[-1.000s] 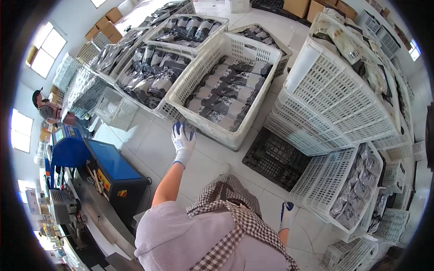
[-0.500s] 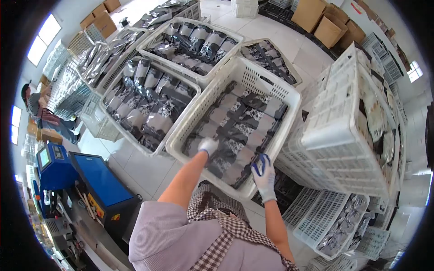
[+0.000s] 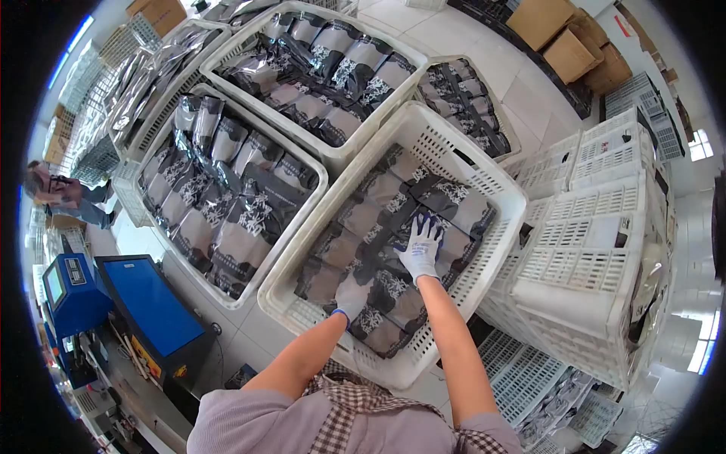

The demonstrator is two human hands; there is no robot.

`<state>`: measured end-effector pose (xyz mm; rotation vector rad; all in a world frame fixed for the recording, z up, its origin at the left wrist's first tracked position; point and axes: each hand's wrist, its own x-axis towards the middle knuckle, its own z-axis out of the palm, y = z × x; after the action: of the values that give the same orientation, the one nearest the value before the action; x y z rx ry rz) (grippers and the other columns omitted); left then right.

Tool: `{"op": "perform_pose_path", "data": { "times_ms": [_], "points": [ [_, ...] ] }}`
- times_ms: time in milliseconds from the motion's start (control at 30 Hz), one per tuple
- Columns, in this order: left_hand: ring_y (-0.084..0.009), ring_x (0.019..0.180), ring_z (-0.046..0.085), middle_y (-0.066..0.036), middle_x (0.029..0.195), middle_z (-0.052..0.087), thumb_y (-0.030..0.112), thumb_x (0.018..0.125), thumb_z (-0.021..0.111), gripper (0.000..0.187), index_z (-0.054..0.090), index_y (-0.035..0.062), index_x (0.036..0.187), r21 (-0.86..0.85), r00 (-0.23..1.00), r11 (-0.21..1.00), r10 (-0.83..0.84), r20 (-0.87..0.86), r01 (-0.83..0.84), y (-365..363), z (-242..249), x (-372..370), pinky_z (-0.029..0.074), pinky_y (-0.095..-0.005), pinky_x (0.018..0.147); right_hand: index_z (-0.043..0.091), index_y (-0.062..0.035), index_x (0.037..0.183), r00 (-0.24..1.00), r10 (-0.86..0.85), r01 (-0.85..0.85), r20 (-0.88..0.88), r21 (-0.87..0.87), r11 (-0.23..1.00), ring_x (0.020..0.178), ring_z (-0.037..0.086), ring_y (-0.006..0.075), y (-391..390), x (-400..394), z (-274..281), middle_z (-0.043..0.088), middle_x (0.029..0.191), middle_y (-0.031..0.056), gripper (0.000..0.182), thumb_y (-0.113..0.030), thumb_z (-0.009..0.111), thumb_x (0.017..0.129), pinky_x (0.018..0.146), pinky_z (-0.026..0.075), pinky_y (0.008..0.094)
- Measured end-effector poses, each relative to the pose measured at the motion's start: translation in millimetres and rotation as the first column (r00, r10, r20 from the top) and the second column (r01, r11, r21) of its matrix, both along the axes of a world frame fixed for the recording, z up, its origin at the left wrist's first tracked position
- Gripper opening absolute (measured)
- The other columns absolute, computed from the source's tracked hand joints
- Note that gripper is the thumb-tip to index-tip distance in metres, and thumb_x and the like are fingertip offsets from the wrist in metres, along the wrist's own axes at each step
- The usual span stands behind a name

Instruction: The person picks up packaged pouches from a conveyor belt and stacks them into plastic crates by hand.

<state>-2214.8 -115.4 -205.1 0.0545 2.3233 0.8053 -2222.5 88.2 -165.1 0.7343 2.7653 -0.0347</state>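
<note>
A white perforated crate (image 3: pixel 470 168) stands in front of me, lined with rows of dark, grey-patterned packets (image 3: pixel 358 209). My left hand (image 3: pixel 354 293), in a white glove, rests on the packets near the crate's near left side; its fingers blend into them and are hard to make out. My right hand (image 3: pixel 421 247), in a white glove with blue edging, lies on packets at the middle right of the crate, fingers spread and nothing held.
Two more crates of packets (image 3: pixel 321 178) (image 3: pixel 420 63) stand at the left and behind. Stacked white crates (image 3: pixel 582 280) rise at the right. A blue-topped machine (image 3: pixel 147 299) is at the lower left. Another person (image 3: pixel 64 193) is at the far left. Cardboard boxes (image 3: pixel 571 54) lie upper right.
My right hand has moved from the crate's right rim onto the packets, its fingers now spread. My left hand remains on the packets, lower in view. The whole view has shifted.
</note>
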Motion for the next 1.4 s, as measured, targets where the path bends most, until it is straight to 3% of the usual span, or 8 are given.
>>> {"op": "perform_pose_path", "data": {
  "times_ms": [300,500,600,767,833,1133,1300,1400],
  "points": [
    [-0.0349,0.107,0.059,-0.024,0.110,0.063,0.052,0.074,0.070,0.068,0.060,-0.0043,0.111,-0.018,0.937,0.937,-0.349,-0.001,0.349,90,14,-124,0.046,-0.0423,0.091,0.026,-0.0108,0.147,0.989,-0.140,0.133,0.054,0.113,0.985,0.136,0.027,0.0388,34,-67,-48,0.027,0.149,0.0205,0.072,-0.028,0.054,0.083,0.108,0.014,0.0634],
    [-0.0189,0.088,0.062,-0.013,0.104,0.065,0.029,0.068,0.084,0.062,0.058,-0.0061,0.112,0.387,0.896,0.922,-0.195,0.398,0.029,100,-76,-143,0.051,-0.0317,0.074,0.061,-0.0099,0.113,0.980,-0.131,0.127,0.147,0.032,0.991,0.115,0.051,0.0362,70,-87,-55,0.057,0.125,0.0120,0.031,-0.018,0.050,0.086,0.092,0.041,0.0541],
    [-0.0152,0.071,0.060,-0.005,0.087,0.066,0.018,0.077,0.077,0.034,0.065,-0.0028,0.101,0.538,0.829,0.821,-0.158,0.536,-0.192,82,-38,-124,0.049,-0.0296,0.065,0.066,-0.0075,0.090,0.937,-0.201,0.188,-0.284,-0.074,0.979,0.091,0.063,0.0339,95,-62,-43,0.067,0.094,0.0149,0.020,-0.020,0.060,0.076,0.080,0.049,0.0445],
    [-0.0138,0.073,0.060,-0.005,0.087,0.066,0.012,0.081,0.072,0.026,0.064,-0.0021,0.101,0.496,0.881,0.843,-0.059,0.470,-0.209,54,26,-83,0.050,-0.0290,0.066,0.068,-0.0017,0.097,0.472,-0.510,0.028,-0.719,-0.566,0.824,0.079,0.065,0.0305,111,21,45,0.068,0.084,0.0178,0.031,-0.006,0.070,0.066,0.078,0.050,0.0368],
    [-0.0135,0.074,0.060,-0.006,0.086,0.066,0.010,0.081,0.071,0.025,0.063,-0.0022,0.101,0.522,0.865,0.814,-0.049,0.499,-0.255,44,60,-65,0.049,-0.0291,0.066,0.067,-0.0011,0.095,0.189,-0.884,-0.027,-0.428,-0.902,0.431,0.074,0.061,0.0138,106,54,70,0.068,0.083,0.0034,0.023,0.001,0.067,0.072,0.071,0.051,0.0307],
    [-0.0163,0.078,0.062,-0.009,0.093,0.065,0.004,0.085,0.062,0.025,0.058,-0.0006,0.109,0.667,0.952,0.736,-0.110,0.287,-0.116,0,213,-6,0.052,-0.0305,0.062,0.060,0.0002,0.108,-0.299,-0.953,-0.692,-0.040,-0.678,0.245,0.086,0.061,0.0140,-90,315,242,0.064,0.099,0.0065,0.031,0.007,0.060,0.078,0.075,0.052,0.0288],
    [-0.0247,0.084,0.066,-0.013,0.105,0.065,0.017,0.093,0.052,0.032,0.055,-0.0019,0.119,0.816,0.947,0.549,-0.322,0.006,0.182,-4,289,33,0.057,-0.0367,0.073,0.061,0.0005,0.111,-0.570,-0.765,-0.339,-0.298,-0.763,0.550,0.090,0.061,0.0133,-214,471,258,0.065,0.103,0.0066,0.031,0.002,0.062,0.080,0.080,0.052,0.0297],
    [-0.0247,0.084,0.066,-0.013,0.104,0.065,0.017,0.094,0.052,0.032,0.055,-0.0021,0.119,0.819,0.840,0.471,-0.542,-0.026,0.329,9,310,112,0.057,-0.0368,0.074,0.065,0.0020,0.102,-0.847,-0.487,0.042,-0.213,-0.940,0.340,0.083,0.063,0.0127,-312,541,259,0.068,0.092,0.0062,0.028,0.007,0.062,0.075,0.076,0.053,0.0282]
  ]
}}
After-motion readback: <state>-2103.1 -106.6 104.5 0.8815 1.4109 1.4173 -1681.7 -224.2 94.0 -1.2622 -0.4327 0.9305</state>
